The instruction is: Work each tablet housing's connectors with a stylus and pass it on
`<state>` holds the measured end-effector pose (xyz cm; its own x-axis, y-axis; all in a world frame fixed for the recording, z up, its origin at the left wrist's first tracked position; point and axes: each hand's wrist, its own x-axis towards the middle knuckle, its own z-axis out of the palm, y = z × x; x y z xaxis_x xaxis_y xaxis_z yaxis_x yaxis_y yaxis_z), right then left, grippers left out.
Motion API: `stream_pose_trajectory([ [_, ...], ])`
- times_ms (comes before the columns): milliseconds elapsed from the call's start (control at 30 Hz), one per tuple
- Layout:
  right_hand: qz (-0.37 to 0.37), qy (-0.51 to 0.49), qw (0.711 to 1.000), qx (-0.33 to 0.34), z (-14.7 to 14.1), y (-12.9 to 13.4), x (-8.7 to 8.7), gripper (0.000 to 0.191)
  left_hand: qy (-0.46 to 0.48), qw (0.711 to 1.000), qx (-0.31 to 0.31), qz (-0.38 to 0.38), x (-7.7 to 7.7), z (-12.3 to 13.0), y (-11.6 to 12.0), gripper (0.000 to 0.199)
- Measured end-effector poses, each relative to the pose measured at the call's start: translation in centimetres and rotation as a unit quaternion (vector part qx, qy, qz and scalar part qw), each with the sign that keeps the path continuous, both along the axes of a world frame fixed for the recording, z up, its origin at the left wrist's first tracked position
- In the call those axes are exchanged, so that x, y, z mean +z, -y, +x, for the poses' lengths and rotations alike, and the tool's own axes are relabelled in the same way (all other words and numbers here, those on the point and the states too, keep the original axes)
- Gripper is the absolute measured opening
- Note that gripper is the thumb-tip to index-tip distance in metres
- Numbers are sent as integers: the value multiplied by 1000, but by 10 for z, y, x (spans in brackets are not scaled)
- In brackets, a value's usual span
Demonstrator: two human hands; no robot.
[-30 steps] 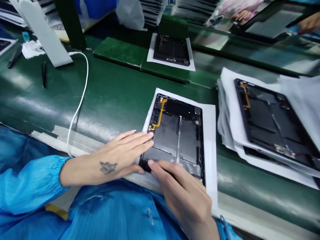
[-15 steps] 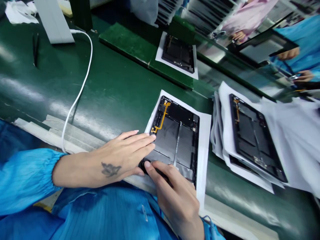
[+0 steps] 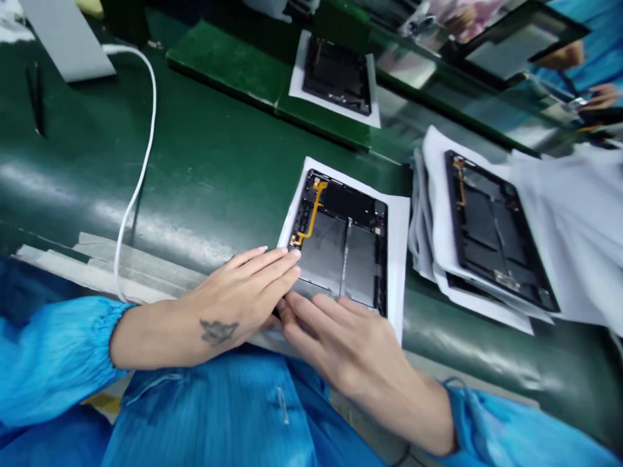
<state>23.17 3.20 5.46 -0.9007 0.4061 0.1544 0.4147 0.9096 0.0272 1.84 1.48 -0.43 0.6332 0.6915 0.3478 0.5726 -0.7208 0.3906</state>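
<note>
An opened tablet (image 3: 331,253) with an orange flex cable (image 3: 314,214) lies on a white sheet (image 3: 396,259) at the table's front edge. My left hand (image 3: 243,288), with a tattoo near the wrist, lies flat over the tablet's near left corner, its fingers stretched out side by side. My right hand (image 3: 341,337) is bent over the near edge, its fingers curled and close together beside my left hand's fingertips. Thumb and fingertips of that hand are partly hidden, and anything between them is too small to make out.
At the right, another opened tablet (image 3: 501,227) rests on stacked white sheets (image 3: 433,227). One more tablet (image 3: 338,78) lies on a green ledge (image 3: 228,65). A white cable (image 3: 146,149) and dark tweezers (image 3: 36,100) are at the left. A person's hands (image 3: 601,96) show top right.
My right hand has turned and moved up onto the tablet's near edge, its fingers now closer together. My left hand stays at the corner. The whole view has shifted slightly.
</note>
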Motion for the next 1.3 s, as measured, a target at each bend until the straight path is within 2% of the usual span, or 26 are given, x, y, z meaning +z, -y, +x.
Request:
stream_pose_trajectory([
  [100,-8,-15,1000,-13,7,-2,0,33,-5,1000,3,7,3,-4,1,54],
  [167,3,-78,994,-79,14,10,1,24,-2,1000,12,10,2,-8,4,58],
  [200,6,-128,984,-126,18,19,1,26,2,1000,18,14,1,-10,5,56],
  [267,-12,-263,937,-229,23,39,-1,37,9,999,29,35,-1,-13,10,46],
  [333,-52,-400,870,-284,23,55,-6,33,2,997,25,71,-1,-16,14,37],
  [367,-74,-439,848,-288,22,61,-10,31,-3,995,20,95,0,-17,16,35],
  [433,-113,-471,834,-265,19,65,-20,40,-14,990,4,141,3,-17,17,34],
  [500,-150,-484,832,-225,16,66,-31,44,-24,984,-8,174,6,-17,18,34],
  [567,-145,-491,836,-197,17,66,-41,35,-32,981,-19,191,7,-16,17,33],
  [633,-105,-451,868,-182,18,67,-48,24,-34,980,-28,196,6,-16,17,33],
  [733,-37,-359,921,-146,20,68,-53,29,-34,980,-33,192,6,-15,18,33],
  [867,-10,-294,948,-120,19,67,-57,33,-28,981,-28,191,7,-13,18,33],
  [1100,17,-348,915,-205,26,79,-66,64,-20,981,-6,194,11,-7,19,31],
  [1200,-9,-373,904,-210,38,83,-64,61,-34,982,5,185,11,-3,21,31],
  [1300,-109,-405,883,-211,38,73,-51,48,-61,979,16,194,10,3,23,32],
])
